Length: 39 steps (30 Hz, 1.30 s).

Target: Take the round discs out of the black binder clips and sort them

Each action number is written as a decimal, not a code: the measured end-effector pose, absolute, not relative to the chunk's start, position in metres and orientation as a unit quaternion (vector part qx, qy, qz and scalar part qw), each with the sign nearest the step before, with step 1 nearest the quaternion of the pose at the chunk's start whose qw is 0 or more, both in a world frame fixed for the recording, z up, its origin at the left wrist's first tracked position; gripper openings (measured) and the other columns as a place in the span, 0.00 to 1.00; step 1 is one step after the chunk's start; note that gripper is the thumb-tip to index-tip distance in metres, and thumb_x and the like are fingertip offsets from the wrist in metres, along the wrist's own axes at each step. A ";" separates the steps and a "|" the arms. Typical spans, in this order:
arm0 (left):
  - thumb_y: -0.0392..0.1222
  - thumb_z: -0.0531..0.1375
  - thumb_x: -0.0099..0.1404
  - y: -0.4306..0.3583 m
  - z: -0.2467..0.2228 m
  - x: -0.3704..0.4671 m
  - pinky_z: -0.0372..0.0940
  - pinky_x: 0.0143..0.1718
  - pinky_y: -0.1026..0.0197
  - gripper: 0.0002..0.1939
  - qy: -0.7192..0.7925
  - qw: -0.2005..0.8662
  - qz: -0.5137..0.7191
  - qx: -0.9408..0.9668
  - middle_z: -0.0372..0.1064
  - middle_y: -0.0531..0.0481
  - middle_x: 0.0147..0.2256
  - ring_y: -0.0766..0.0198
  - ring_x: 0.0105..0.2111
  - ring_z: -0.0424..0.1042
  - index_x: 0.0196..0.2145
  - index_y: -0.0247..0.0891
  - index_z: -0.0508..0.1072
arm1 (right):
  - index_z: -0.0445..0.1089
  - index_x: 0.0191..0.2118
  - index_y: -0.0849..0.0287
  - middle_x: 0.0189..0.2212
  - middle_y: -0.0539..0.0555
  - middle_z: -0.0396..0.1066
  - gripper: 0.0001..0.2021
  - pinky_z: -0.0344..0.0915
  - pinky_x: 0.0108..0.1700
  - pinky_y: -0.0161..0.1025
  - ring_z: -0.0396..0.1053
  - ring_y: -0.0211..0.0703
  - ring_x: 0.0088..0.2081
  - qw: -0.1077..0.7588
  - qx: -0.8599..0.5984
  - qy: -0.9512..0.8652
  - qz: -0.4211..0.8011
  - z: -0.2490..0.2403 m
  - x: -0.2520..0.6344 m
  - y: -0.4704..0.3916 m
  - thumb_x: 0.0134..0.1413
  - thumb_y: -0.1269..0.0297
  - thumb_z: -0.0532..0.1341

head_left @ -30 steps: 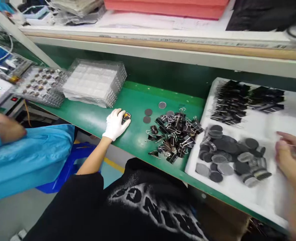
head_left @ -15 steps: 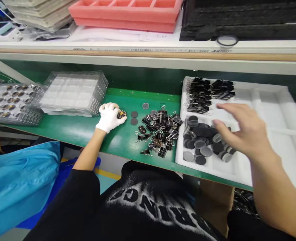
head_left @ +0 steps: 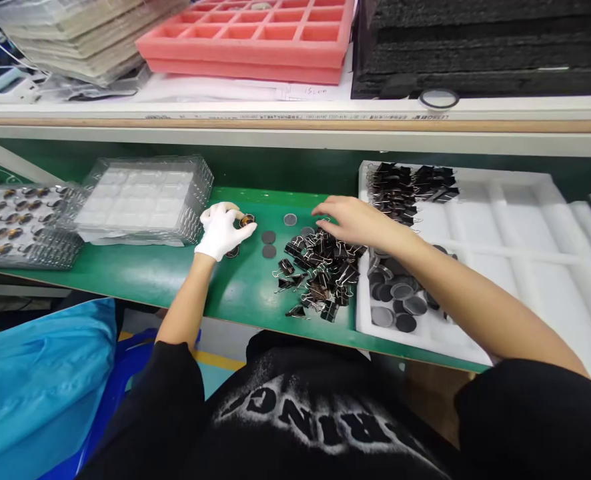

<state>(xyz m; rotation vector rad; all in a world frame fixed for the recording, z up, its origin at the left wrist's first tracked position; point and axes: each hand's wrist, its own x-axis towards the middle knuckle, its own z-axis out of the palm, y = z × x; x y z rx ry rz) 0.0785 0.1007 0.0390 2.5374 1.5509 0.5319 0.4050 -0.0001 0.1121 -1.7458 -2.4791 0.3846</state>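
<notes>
The gloved left hand sits at centre left of the frame, fingers curled, pinching a small round brass-coloured part just above the green counter. The bare right hand reaches in from the right with fingers loosely spread and bent downward over the top of the clip pile; whether it has already nipped a clip I cannot tell.

The risks look modest but real. The clips lie tangled, wire handles interlocked, so lifting one would likely drag neighbours along and scatter them toward the counter's near edge, which is close to the pile. The forearm crosses low over the dark discs in the white foam tray and could sweep some out. The round part is held by fingertips alone through a glove, so a slip would send it rolling; three loose discs lie just beside it.

The counter is a green mat. Clear blister trays are stacked at left, one further left holding more brass parts. Above runs a shelf with a pink foam tray and black foam. Blue fabric fills the lower left corner.
</notes>
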 end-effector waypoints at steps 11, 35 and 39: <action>0.56 0.65 0.63 0.103 0.041 0.147 0.55 0.55 0.40 0.16 0.385 -0.007 0.214 0.898 0.77 0.39 0.51 0.42 0.56 0.71 0.38 0.40 0.78 | 0.76 0.57 0.59 0.54 0.65 0.74 0.23 0.70 0.53 0.46 0.75 0.58 0.53 -0.036 -0.581 -0.787 0.204 0.071 0.351 0.092 0.56 0.65 0.74; 0.67 0.65 0.62 0.083 0.040 0.145 0.58 0.58 0.39 0.28 0.347 0.078 0.247 0.901 0.76 0.37 0.53 0.39 0.59 0.71 0.46 0.40 0.78 | 0.78 0.43 0.60 0.31 0.54 0.83 0.12 0.77 0.37 0.42 0.78 0.44 0.30 0.297 -0.560 -0.621 0.461 0.073 0.356 0.049 0.52 0.65 0.73; 0.67 0.56 0.71 0.075 0.039 0.149 0.68 0.49 0.47 0.33 0.375 0.292 0.296 0.828 0.79 0.39 0.48 0.50 0.46 0.78 0.58 0.39 0.73 | 0.77 0.38 0.59 0.28 0.52 0.80 0.15 0.77 0.36 0.40 0.76 0.41 0.29 0.383 -0.525 -0.548 0.526 0.071 0.359 0.051 0.44 0.62 0.77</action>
